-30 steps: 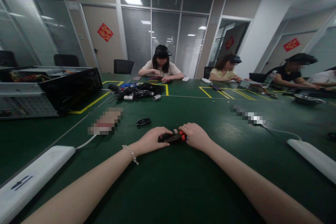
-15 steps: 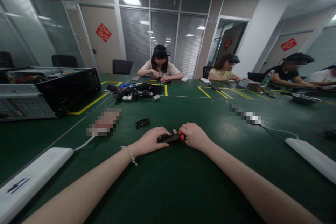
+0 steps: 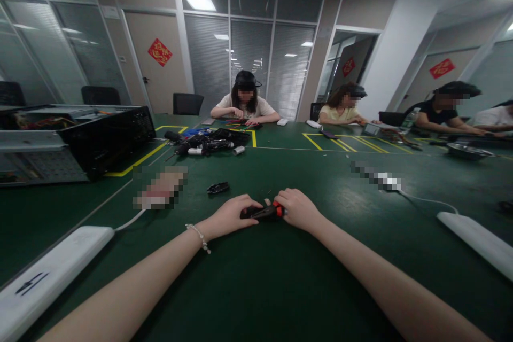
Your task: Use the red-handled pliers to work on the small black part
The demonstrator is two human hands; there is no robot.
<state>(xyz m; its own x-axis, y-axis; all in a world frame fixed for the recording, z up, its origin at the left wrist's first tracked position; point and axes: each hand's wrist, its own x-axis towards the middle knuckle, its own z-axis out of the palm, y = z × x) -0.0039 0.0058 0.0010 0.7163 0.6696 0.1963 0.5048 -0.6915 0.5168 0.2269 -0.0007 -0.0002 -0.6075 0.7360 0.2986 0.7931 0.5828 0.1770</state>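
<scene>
At the near edge of the view, both forearms were cut off by the bottom of the frame, with a pale bracelet [image 3: 199,238] round the left wrist. A white block [image 3: 54,280] with a dark mark ran out past the left edge, and a second white block [image 3: 476,238] ran out at the right. Between the hands, low over the green table [image 3: 256,283], was a dark tool [image 3: 262,213] with red parts. The left hand [image 3: 229,217] had its grip closed round the tool's left end, thumb on the near side and fingers beyond, hiding that end. The right hand [image 3: 300,210] had its fingers curled in on the red parts, its grip shut on them, though its palm side was hidden. Just beyond the tool lay a small pale scrap [image 3: 267,202], too small to make out. Farther off, left of centre, lay a small black piece [image 3: 218,187]. Blurring masked a flat item [image 3: 161,188] at the left and another item [image 3: 385,180] at the right. Beyond them were an open computer case [image 3: 106,144], cut off at the left, and a tangled dark heap [image 3: 212,140]. People sat on the far side, the rightmost person [image 3: 495,116] partly out of frame
</scene>
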